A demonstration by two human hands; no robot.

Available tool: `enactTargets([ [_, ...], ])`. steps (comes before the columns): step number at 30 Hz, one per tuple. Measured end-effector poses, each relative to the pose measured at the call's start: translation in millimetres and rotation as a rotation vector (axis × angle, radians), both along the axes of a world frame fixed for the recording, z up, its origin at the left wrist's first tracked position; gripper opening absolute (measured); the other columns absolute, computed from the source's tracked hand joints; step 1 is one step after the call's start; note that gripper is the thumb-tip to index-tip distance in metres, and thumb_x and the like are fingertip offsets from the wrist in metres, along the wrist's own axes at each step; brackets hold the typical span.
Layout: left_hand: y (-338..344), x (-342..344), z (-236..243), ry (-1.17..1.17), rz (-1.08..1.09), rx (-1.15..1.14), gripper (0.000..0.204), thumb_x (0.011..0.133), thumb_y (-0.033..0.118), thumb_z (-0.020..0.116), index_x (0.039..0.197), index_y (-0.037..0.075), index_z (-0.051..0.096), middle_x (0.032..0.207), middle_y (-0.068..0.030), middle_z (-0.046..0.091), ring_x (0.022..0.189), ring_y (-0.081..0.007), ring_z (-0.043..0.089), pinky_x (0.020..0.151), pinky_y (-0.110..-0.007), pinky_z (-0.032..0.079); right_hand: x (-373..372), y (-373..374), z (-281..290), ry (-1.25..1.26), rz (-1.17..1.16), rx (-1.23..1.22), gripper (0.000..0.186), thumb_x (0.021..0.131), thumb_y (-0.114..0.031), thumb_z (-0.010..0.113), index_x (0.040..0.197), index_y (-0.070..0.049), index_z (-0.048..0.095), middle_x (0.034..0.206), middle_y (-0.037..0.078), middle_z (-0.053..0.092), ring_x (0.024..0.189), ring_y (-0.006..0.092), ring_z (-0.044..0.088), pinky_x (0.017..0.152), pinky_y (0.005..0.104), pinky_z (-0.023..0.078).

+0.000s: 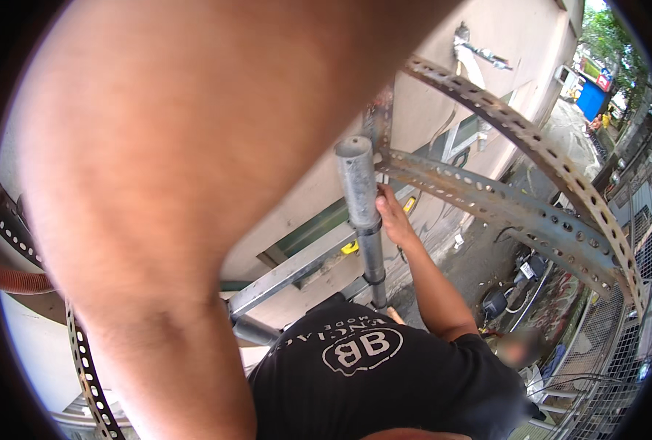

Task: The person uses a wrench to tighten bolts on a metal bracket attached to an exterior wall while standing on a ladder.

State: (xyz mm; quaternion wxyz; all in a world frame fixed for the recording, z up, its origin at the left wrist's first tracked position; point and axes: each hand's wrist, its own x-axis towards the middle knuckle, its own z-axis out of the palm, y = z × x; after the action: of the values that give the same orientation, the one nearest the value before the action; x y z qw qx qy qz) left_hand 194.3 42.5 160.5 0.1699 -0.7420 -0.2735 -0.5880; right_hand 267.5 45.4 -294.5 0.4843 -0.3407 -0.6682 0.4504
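Observation:
A bare arm of mine (172,183) fills the left and top of the view, rising from the lower edge very close to the camera. Its hand lies beyond the frame, and neither of my hands shows. Below me, a person in a black T-shirt (370,374) reaches up. That person's hand (393,216) grips an upright grey metal pipe (360,191). The pipe's open top end stands beside rusty perforated angle bars (487,198).
A curved perforated steel bar (531,143) arcs down the right. A beige wall (443,95) stands behind the pipe. An orange ribbed hose (18,281) and a perforated strip (84,367) are at left. Wire mesh fencing (634,330) and parked motorbikes (502,293) lie far below.

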Motion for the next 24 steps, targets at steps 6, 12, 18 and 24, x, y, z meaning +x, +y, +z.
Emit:
enactTargets([
  [6, -31.5, -8.6, 15.4, -0.309, -0.201, 0.04, 0.032, 0.106, 0.028, 0.05, 0.108, 0.0, 0.065, 0.088, -0.017, 0.066, 0.079, -0.0276, 0.063, 0.072, -0.038, 0.05, -16.2, -3.2, -10.8, 0.021, 0.167, -0.039, 0.08, 0.098, -0.058, 0.059, 0.144, 0.006, 0.044, 0.138, 0.023, 0.057, 0.132, 0.0283, 0.052, 0.111, 0.039, 0.04],
  [12, -43.6, -6.3, -158.1, -0.405, -0.382, -0.302, 0.033, 0.112, 0.032, 0.043, 0.101, 0.004, 0.058, 0.067, 0.0031, 0.05, 0.057, -0.0069, 0.045, 0.051, -0.027, 0.037, -11.9, -12.8, -27.6, -0.043, -0.02, 0.073, 0.079, 0.097, -0.054, 0.061, 0.147, 0.005, 0.042, 0.141, 0.025, 0.056, 0.134, 0.0359, 0.053, 0.11, 0.0429, 0.04],
  [18, -49.5, -49.2, -285.7, -0.43, -0.257, -0.431, 0.019, 0.109, 0.015, 0.045, 0.104, 0.0, 0.056, 0.075, -0.0107, 0.057, 0.065, -0.0216, 0.057, 0.062, -0.038, 0.047, 3.2, -12.6, -13.9, -0.203, -0.148, 0.172, 0.063, 0.104, -0.04, 0.053, 0.144, 0.008, 0.044, 0.137, 0.031, 0.055, 0.126, 0.043, 0.058, 0.106, 0.0437, 0.046],
  [24, -79.4, -68.2, -297.6, -0.453, -0.314, -0.541, 0.025, 0.11, 0.019, 0.045, 0.102, -0.001, 0.059, 0.099, -0.0103, 0.056, 0.09, -0.0177, 0.056, 0.08, -0.034, 0.046, 3.0, -97.8, 83.9, -0.107, -0.309, 0.608, 0.032, 0.096, -0.002, 0.062, 0.126, 0.005, 0.052, 0.114, 0.024, 0.063, 0.103, 0.0321, 0.069, 0.088, 0.041, 0.057],
])
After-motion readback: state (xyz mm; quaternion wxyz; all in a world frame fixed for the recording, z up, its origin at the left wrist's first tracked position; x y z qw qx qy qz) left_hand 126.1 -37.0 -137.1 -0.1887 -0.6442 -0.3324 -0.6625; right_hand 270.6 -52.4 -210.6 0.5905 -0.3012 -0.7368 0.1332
